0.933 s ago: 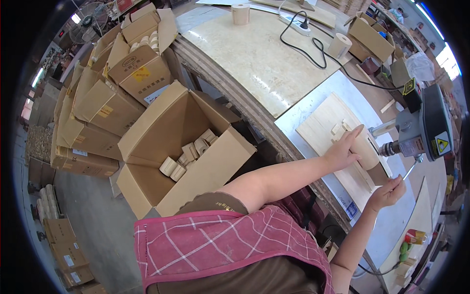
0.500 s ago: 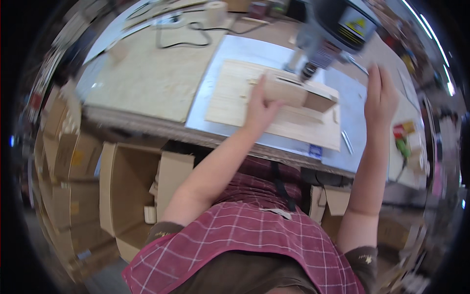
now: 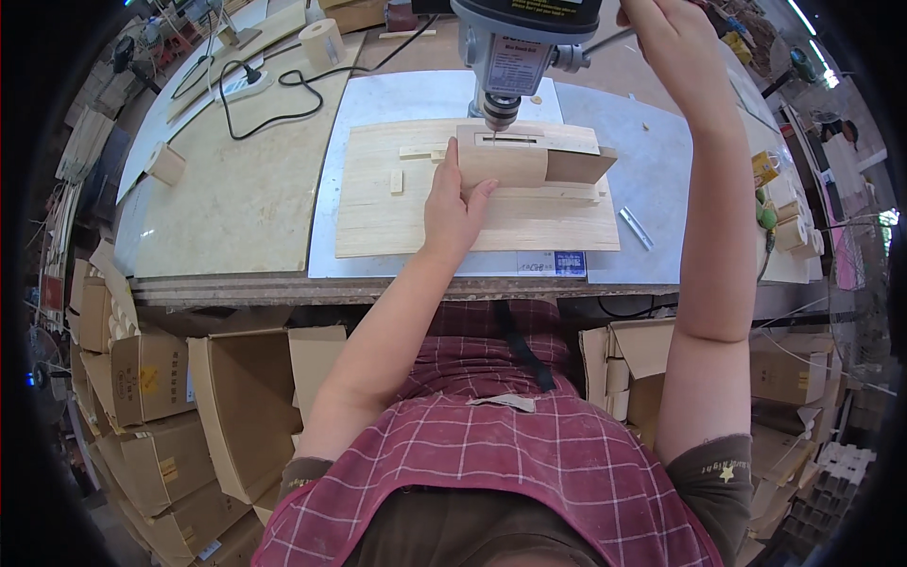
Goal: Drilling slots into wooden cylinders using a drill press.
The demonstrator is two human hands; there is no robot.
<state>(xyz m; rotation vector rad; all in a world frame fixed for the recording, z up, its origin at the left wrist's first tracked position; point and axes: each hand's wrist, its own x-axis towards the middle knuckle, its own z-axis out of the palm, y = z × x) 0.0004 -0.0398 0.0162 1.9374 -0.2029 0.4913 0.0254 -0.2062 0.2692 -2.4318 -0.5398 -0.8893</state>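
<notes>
A small wooden box [image 3: 501, 166] with a slot in its top edge lies under the chuck [image 3: 500, 111] of a drill press [image 3: 518, 61]. My left hand [image 3: 453, 210] grips the box at its left end, with the thumb along its near face and the fingers round the end. Beneath the box is a flat wooden board [image 3: 425, 227] with thin wooden strips on it. My right hand [image 3: 666, 38] is raised at the upper right, its fingers closed round the outer end of the drill press lever [image 3: 609, 41]. The bit's tip is close above the slot; contact cannot be made out.
A short metal piece [image 3: 636, 229] lies right of the board. Back left are a power strip [image 3: 243, 85], a black cable [image 3: 312, 98] and a pale roll [image 3: 322, 43]. Several rolls stand near a green object [image 3: 765, 214] at the right. Open cardboard boxes [image 3: 241, 406] stand below the table.
The view has shifted, so the table and drill press appear farther left. My right hand has moved up and away from me onto the lever. My left hand stays on the wooden box.
</notes>
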